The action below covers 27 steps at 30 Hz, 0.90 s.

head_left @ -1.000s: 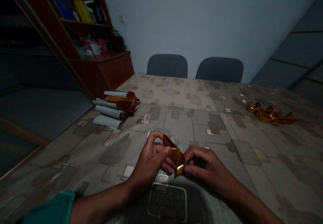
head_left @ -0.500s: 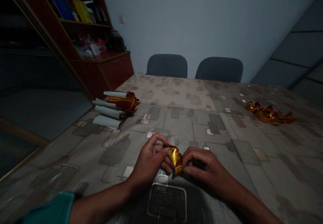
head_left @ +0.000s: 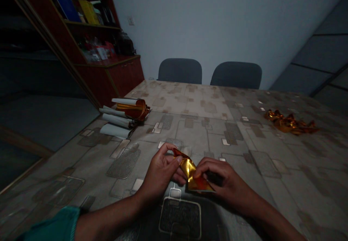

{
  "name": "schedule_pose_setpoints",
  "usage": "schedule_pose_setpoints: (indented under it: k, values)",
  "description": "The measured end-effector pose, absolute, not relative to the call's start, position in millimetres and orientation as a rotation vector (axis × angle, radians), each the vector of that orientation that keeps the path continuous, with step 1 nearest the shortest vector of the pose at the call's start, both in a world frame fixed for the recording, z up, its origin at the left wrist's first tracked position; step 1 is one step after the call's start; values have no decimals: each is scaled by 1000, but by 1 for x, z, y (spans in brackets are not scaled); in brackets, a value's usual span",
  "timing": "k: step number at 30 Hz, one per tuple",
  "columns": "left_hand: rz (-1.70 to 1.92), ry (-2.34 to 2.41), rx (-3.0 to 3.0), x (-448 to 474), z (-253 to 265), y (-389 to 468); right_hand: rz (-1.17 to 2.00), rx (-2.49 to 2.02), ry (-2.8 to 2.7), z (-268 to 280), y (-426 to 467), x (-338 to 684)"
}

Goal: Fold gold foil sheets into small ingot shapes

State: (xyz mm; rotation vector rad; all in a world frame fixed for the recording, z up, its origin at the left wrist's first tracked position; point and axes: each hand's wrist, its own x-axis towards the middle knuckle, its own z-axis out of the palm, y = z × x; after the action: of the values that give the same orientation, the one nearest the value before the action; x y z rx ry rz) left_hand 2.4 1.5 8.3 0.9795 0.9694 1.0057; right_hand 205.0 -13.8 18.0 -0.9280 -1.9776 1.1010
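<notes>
A piece of shiny gold foil paper [head_left: 189, 169], creased and partly folded, is held between both hands just above the table. My left hand [head_left: 164, 165] pinches its upper left corner between thumb and fingers. At the lower right, my right hand [head_left: 217, 174] grips the other end, with fingertips pressed on the gold face. The right end spreads into a flat flap with a pale lower edge. Part of the paper is hidden behind the right fingers.
Curled gold-and-white paper sheets [head_left: 116, 130] lie in a stack at the table's left. Several folded gold foil pieces [head_left: 290, 122] sit in a row at the right. Two grey chairs [head_left: 179, 70] stand beyond the patterned tablecloth [head_left: 187, 103]; a wooden cabinet [head_left: 108, 74] is at the back left.
The gold paper's right end has opened out from a narrow bundle into a wider flap. My right fingers have moved onto its gold face. My left hand stays nearly in place.
</notes>
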Motion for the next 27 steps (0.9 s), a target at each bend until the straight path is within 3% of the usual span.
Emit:
schedule_pose_setpoints:
  k: [13,27]
  values:
    - [959,917,942,3,6,1,575,-778,-2069,15,-10,199]
    - [892,790,850,3,11,-1,820,-982,-1625,10,-14,200]
